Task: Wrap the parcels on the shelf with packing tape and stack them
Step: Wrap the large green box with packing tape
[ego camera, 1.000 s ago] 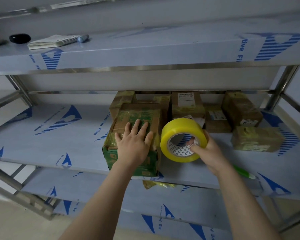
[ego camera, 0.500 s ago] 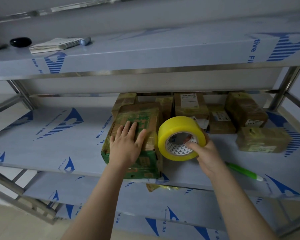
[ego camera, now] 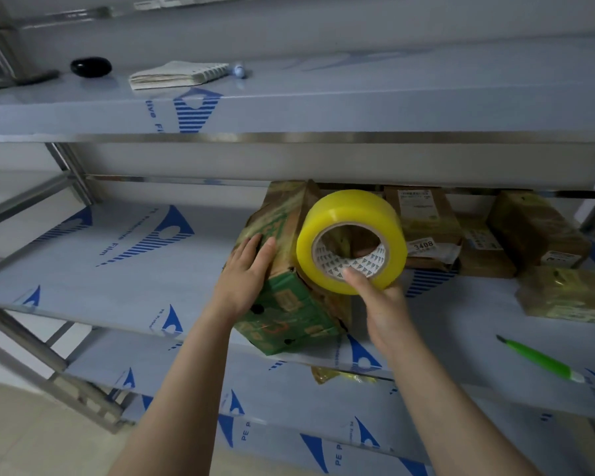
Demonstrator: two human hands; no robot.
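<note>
A green-and-brown cardboard parcel [ego camera: 289,310] sits turned at an angle on the middle shelf [ego camera: 117,269], one corner jutting past the front edge. My left hand [ego camera: 246,273] lies flat on its left face with straight fingers. My right hand [ego camera: 378,300] grips a big yellow roll of packing tape [ego camera: 351,242], thumb inside the core, held against the parcel's right side. Several brown taped parcels [ego camera: 423,218] stand at the back right of the same shelf.
A green utility knife [ego camera: 543,360] lies on the shelf to the right. A flat taped parcel [ego camera: 567,297] rests near the right edge. The top shelf carries a notebook [ego camera: 176,74], a pen and a black object [ego camera: 90,67]. Lower shelves sit below.
The parcel has been rotated, its corner now pointing toward me. My left hand shifted to its left face, and the tape roll rose higher against the box.
</note>
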